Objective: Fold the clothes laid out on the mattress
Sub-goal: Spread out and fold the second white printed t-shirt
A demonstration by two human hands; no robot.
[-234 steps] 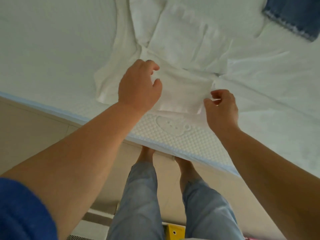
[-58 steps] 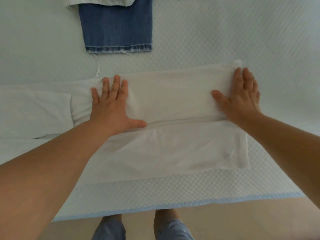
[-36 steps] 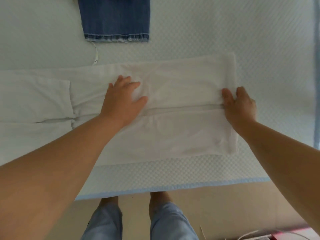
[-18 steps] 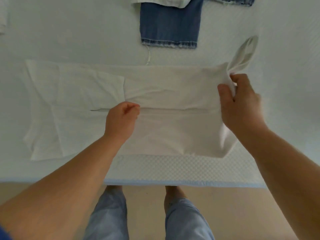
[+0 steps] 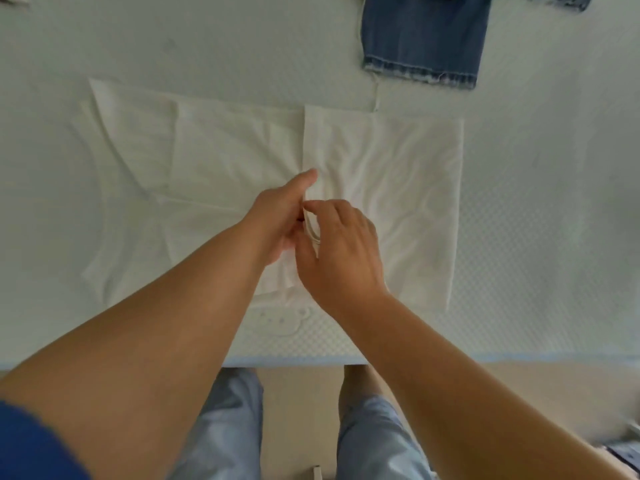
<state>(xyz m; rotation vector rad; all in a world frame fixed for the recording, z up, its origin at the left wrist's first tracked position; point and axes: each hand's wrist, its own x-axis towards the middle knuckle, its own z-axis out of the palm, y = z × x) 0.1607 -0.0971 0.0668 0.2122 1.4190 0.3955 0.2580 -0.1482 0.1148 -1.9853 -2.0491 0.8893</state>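
A white garment [image 5: 214, 157] lies flat across the white mattress [image 5: 540, 209]. Its right end is folded over to the left, making a doubled panel [image 5: 398, 188]. My right hand [image 5: 341, 254] pinches the hem of that folded end at the garment's middle. My left hand [image 5: 280, 220] lies against the same edge with its fingers stretched forward, pressing the cloth down. Both hands meet at the middle of the garment. The near edge of the cloth under the hands is hidden.
Blue denim jeans [image 5: 424, 39] lie farther back on the mattress, a frayed leg hem facing me. The mattress's light blue piped edge [image 5: 519, 356] runs just in front of my legs [image 5: 225, 427]. Beige floor lies below.
My right hand has carried the garment's right end leftward and laid it over the middle. My left hand has uncurled and now lies along that edge.
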